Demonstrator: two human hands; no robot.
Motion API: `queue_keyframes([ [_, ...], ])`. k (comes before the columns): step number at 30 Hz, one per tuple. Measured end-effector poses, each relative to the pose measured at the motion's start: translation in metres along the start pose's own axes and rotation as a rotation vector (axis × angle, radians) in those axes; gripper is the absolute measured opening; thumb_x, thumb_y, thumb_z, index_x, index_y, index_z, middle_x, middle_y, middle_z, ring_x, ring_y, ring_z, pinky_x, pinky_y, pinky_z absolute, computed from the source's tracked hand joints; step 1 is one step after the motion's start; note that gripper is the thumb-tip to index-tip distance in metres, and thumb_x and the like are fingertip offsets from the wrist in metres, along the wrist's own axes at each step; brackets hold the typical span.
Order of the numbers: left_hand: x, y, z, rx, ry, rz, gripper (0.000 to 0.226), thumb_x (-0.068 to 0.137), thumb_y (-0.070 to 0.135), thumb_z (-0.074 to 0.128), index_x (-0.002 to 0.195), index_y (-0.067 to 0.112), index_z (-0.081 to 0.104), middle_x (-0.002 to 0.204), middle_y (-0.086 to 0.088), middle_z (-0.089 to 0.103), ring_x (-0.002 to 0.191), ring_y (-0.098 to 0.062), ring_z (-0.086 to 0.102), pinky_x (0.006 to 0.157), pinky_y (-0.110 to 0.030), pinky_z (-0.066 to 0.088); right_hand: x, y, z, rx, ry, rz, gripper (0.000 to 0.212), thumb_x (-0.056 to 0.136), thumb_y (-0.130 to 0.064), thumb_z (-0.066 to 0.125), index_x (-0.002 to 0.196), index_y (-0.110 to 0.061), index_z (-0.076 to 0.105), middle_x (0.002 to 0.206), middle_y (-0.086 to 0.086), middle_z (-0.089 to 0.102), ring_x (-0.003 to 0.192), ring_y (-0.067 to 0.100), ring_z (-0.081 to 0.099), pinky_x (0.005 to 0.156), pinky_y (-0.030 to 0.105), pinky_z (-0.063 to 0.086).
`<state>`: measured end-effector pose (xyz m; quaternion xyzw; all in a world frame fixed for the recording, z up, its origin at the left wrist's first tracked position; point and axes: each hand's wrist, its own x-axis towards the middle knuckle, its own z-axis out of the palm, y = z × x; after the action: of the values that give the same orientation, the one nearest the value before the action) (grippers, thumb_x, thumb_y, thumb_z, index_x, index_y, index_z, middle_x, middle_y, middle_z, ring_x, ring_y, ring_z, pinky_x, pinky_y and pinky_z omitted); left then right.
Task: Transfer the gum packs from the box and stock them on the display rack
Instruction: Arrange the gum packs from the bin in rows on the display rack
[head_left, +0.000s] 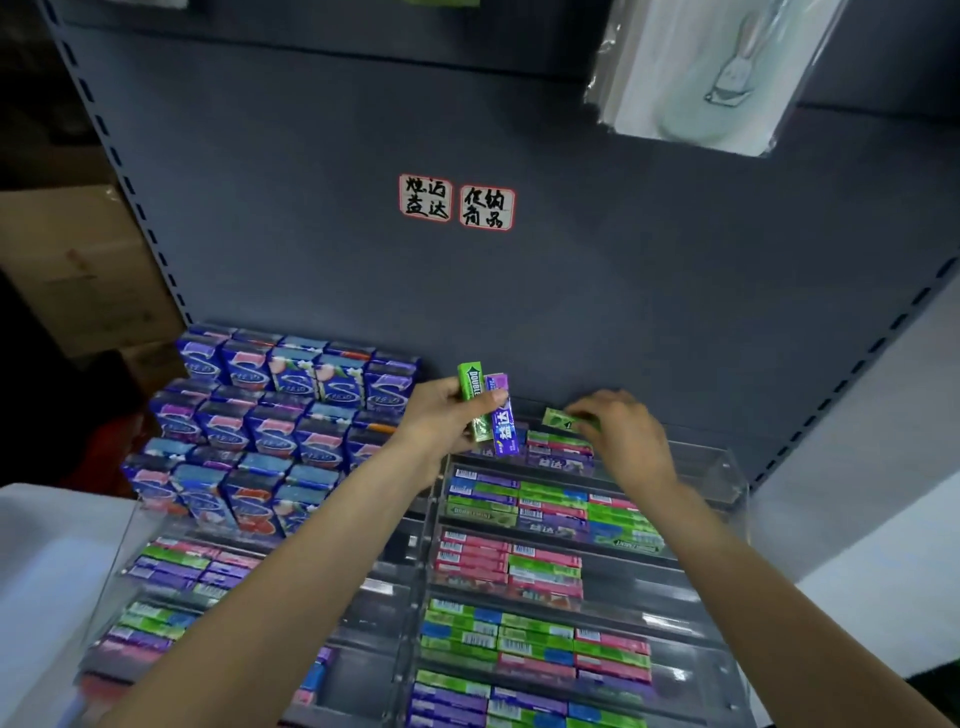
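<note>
My left hand (441, 415) grips two gum packs upright above the rack: a green pack (472, 395) and a purple pack (503, 415). My right hand (623, 436) pinches another green gum pack (558, 420) at the top tier of the clear acrylic display rack (727, 467). The rack's stepped tiers hold rows of green, pink, purple and blue gum packs (519, 561). No source box is in view.
Stacked blue and purple gum boxes (270, 415) stand at the left on the shelf. A second clear rack (166, 587) with packs sits at lower left. The grey shelf back panel (519, 291) carries two handwritten labels (457, 202). A plastic-wrapped item (696, 73) hangs at top right.
</note>
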<state>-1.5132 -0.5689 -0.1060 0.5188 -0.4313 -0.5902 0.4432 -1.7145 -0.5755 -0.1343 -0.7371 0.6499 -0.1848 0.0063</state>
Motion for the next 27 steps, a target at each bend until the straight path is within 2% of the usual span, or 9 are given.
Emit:
queue_keyframes([
  [7,0.003,-0.003,-0.003,0.006,0.021,-0.006,0.008,0.084,0.016,0.068,0.091,0.014,0.065,0.089,-0.003,0.070,0.076,-0.011,0.067,0.062,-0.018,0.056,-0.002,-0.002,0.009,-0.022,-0.031,-0.064,0.033,0.094,-0.015,0.052,0.126,-0.022,0.059,0.120,0.001,0.059,0.114,0.021,0.049,0.086,0.036,0.048],
  [13,0.005,-0.002,-0.004,0.026,0.022,-0.004,0.011,0.084,0.017,0.068,0.094,0.014,0.065,0.094,-0.005,0.070,0.082,-0.013,0.067,0.072,-0.024,0.056,-0.004,0.000,0.009,-0.034,0.003,-0.140,0.050,0.090,-0.005,0.054,0.135,-0.026,0.048,0.110,0.006,0.053,0.102,0.022,0.052,0.075,0.038,0.053],
  [19,0.003,-0.002,-0.003,0.032,0.009,0.009,0.008,0.084,0.017,0.069,0.091,0.015,0.065,0.092,-0.004,0.070,0.079,-0.012,0.067,0.069,-0.023,0.056,-0.004,0.000,0.012,0.130,-0.007,-0.116,0.031,0.091,-0.007,0.054,0.122,-0.015,0.049,0.104,0.009,0.056,0.086,0.027,0.060,0.071,0.036,0.052],
  [23,0.001,-0.003,-0.004,0.051,0.007,0.009,0.017,0.084,0.018,0.069,0.099,0.011,0.065,0.094,-0.005,0.070,0.081,-0.012,0.067,0.072,-0.025,0.056,-0.007,0.002,0.016,0.223,0.047,-0.074,0.034,0.091,-0.005,0.056,0.122,-0.014,0.047,0.104,0.010,0.059,0.088,0.025,0.063,0.076,0.040,0.055],
  [27,-0.002,-0.005,-0.005,0.056,0.009,0.005,0.018,0.084,0.018,0.069,0.100,0.010,0.065,0.095,-0.006,0.070,0.081,-0.011,0.067,0.067,-0.022,0.056,-0.013,0.002,0.021,0.246,0.133,-0.035,0.024,0.090,-0.004,0.057,0.113,-0.012,0.053,0.097,0.010,0.060,0.082,0.025,0.062,0.070,0.040,0.056],
])
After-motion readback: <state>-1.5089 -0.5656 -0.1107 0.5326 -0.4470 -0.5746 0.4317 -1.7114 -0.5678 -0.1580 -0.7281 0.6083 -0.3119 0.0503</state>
